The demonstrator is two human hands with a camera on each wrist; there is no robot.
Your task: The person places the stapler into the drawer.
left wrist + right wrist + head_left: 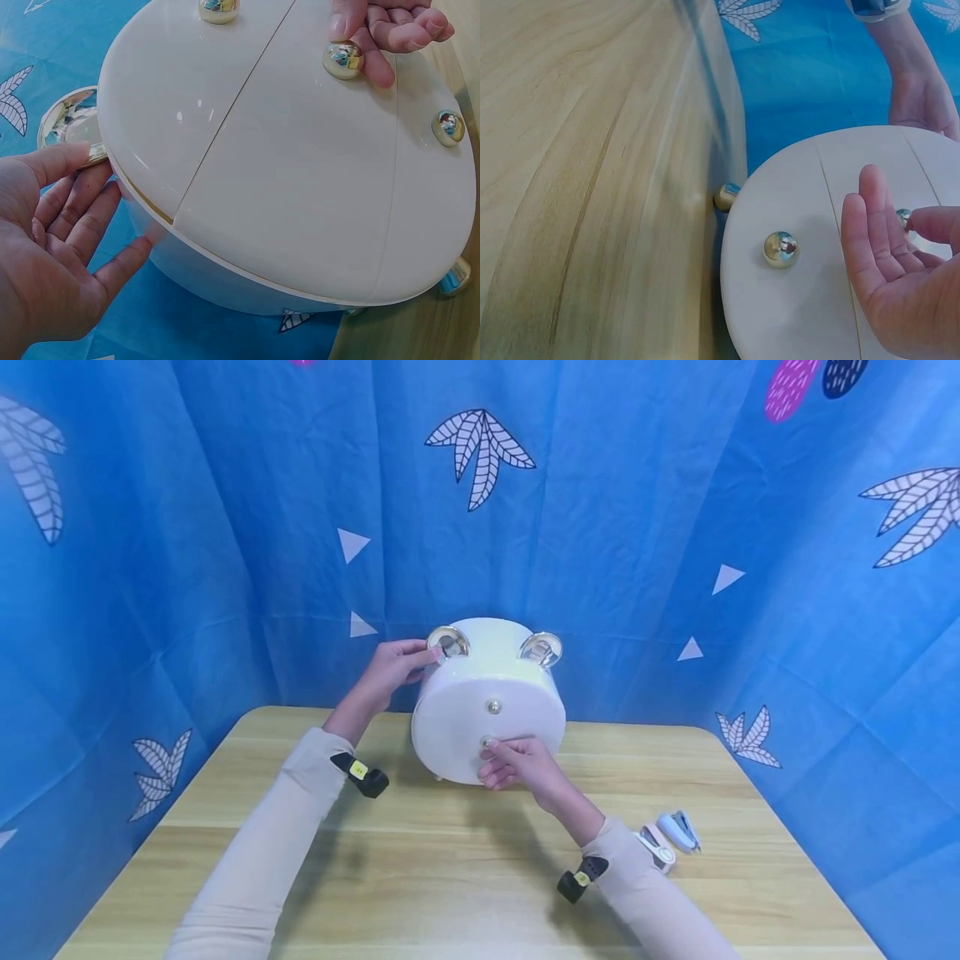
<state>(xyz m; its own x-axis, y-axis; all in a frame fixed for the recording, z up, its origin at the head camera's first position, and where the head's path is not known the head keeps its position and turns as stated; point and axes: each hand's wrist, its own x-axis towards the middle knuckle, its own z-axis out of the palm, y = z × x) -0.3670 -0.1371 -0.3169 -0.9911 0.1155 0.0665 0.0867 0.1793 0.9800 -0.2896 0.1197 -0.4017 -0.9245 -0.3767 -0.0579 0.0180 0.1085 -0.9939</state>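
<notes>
A white round-fronted drawer box (450, 718) with two gold ears stands toward the back of the table. My left hand (388, 670) holds its left ear (64, 124), the thumb on the gold and the other fingers along the white side. With thumb and index finger, my right hand (527, 765) pinches the middle gold knob (343, 60); the remaining fingers extend beside it. Another knob (493, 707) sits above, and a lower knob (781, 249) shows below. Thin seams (232, 109) divide the front, which looks flush apart from a narrow gold-edged gap at the upper left.
On the wooden table (420, 877), a light-blue stapler (678, 832) and a pale stapler-like item (657, 848) lie beside my right forearm. Blue patterned curtain (300, 527) surrounds the back and sides, close behind the box. A gold foot (727, 196) supports the box.
</notes>
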